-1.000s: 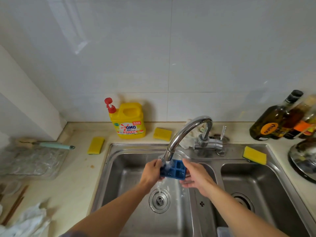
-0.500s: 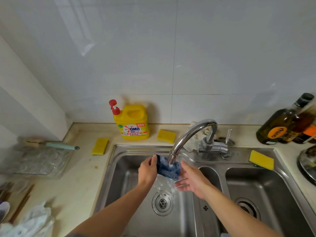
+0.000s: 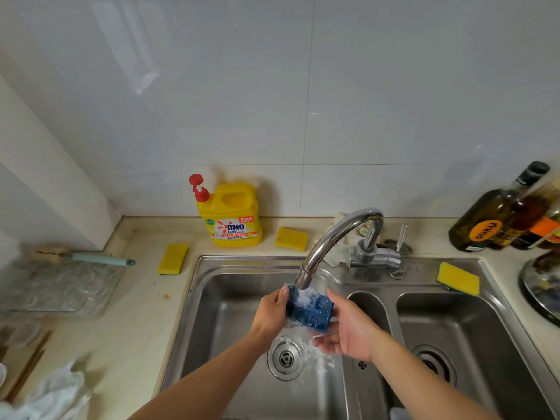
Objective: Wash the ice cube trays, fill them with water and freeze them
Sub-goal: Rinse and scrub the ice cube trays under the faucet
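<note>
**Ice cube tray** (image 3: 312,312): blue, tilted up on edge, held right under the faucet (image 3: 333,237) outlet, above the left basin (image 3: 218,301) of a double sink. The stream hits its upper face and foams white. Runoff splashes around the drain (image 3: 285,357) below.

**Left hand** (image 3: 269,313): fingers clamped on the tray's left end.

**Right hand** (image 3: 345,331): fingers apart and mostly straight, palm up, cupped beside and under the tray's right end. The thumb is just beside the tray. Contact looks probable but is not certain from this view.

**Step in hand (judgement):** rinsing, within the wash phase. Filling and freezing not yet begun. Only one tray can be identified in view.

**Doing it well:**
- Rotate the tray so the stream reaches every compartment and both faces.
- Tip it after each pass so the cells empty and no suds sit in the corners.
- Hold it low in the basin to limit spray onto the tabletop (image 3: 130,313).
- The tray probably flexes, so support both ends.
- The wet surface is likely slippery, so the left grip should stay firm while the right hand rubs.

**Surroundings:**
- Yellow detergent bottle (image 3: 230,216) with a red pump, against the wall behind the basin.
- Left sponge (image 3: 173,258) and rear sponge (image 3: 291,238), both on the tabletop.
- Rim sponge (image 3: 458,278), on the sink edge at right.
- Dark bottles (image 3: 491,219), far right.
</note>
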